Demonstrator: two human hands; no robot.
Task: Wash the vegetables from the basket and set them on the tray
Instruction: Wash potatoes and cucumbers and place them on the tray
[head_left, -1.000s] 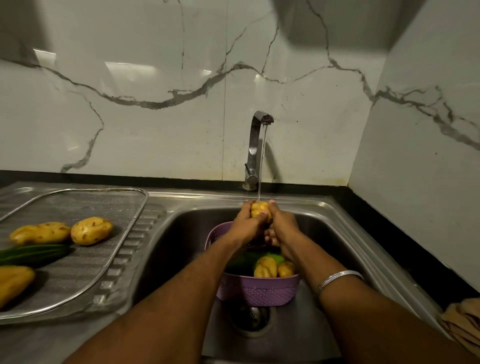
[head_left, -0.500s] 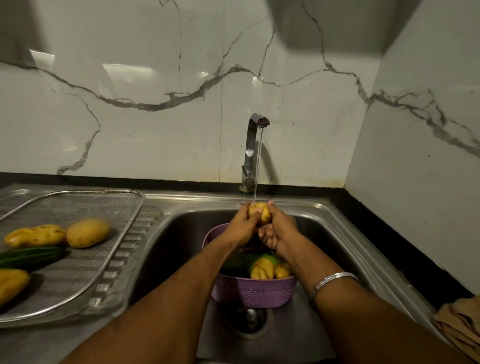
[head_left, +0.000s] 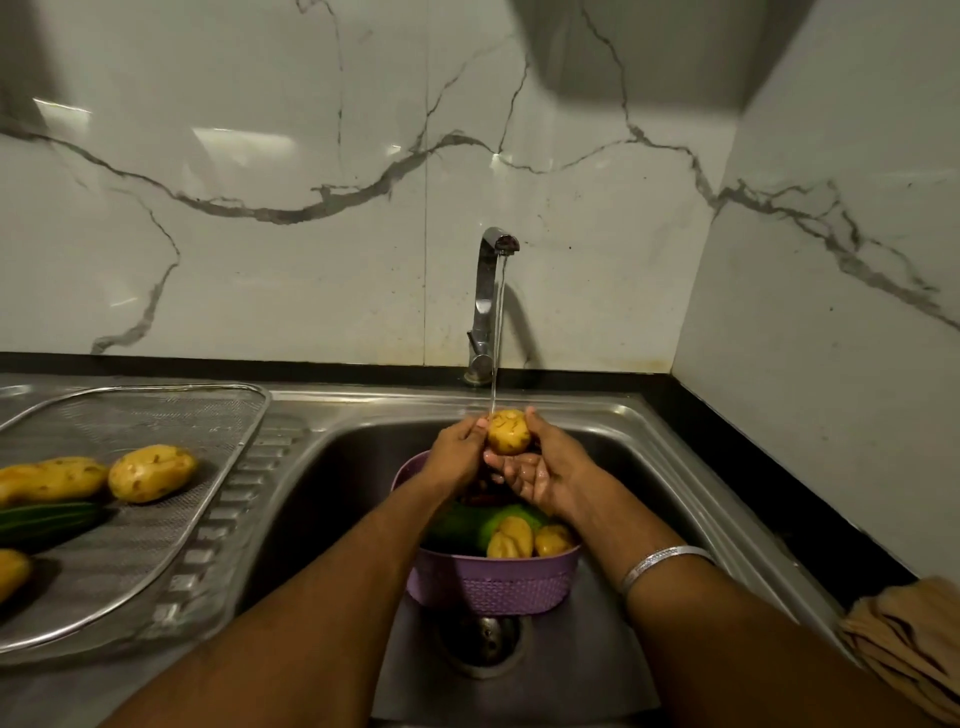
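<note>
Both hands, left (head_left: 457, 451) and right (head_left: 540, 467), grip a potato (head_left: 508, 431), hiding the basket's (head_left: 493, 584) far contents.

Steel drainboard (head_left: 270, 467) carries the mesh tray (head_left: 156, 415) (vegetables on it).

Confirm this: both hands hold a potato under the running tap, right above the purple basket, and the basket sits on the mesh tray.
Wrong on one point. The head view shows the purple basket sitting in the sink, not on the mesh tray. The rest stands: left hand and right hand hold the potato under the running tap.
</note>
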